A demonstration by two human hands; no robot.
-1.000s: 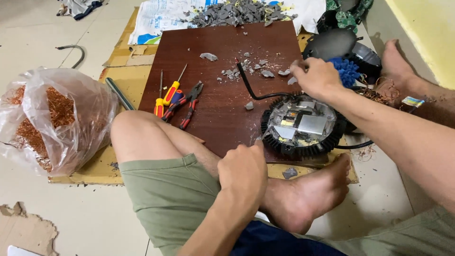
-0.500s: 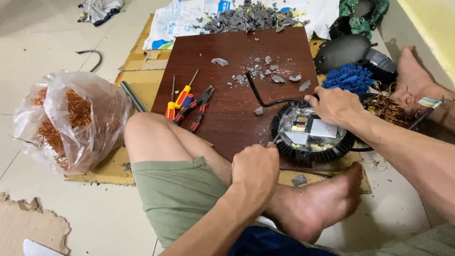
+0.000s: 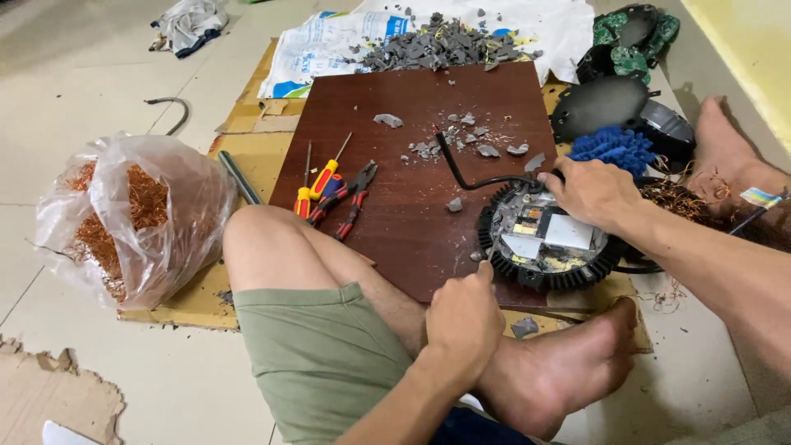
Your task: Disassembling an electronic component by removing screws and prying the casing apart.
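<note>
Right of centre, on the edge of a brown board [image 3: 395, 222]: round black finned housing [image 3: 544, 239] with its inner parts exposed. Right hand [image 3: 589, 191] clamped over its upper rim beside a bent black cable [image 3: 470, 177]. Left hand [image 3: 463, 323] fisted around a thin tool, tip at its lower left rim. Left of centre: screwdrivers [image 3: 317, 183], pliers [image 3: 350, 198]. Far left: bag of copper wire [image 3: 136, 218].

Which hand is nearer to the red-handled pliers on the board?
Left. The left hand sits at the board's near edge, right of the red-handled pliers. The right hand rests on the round black unit, farther right.
</note>
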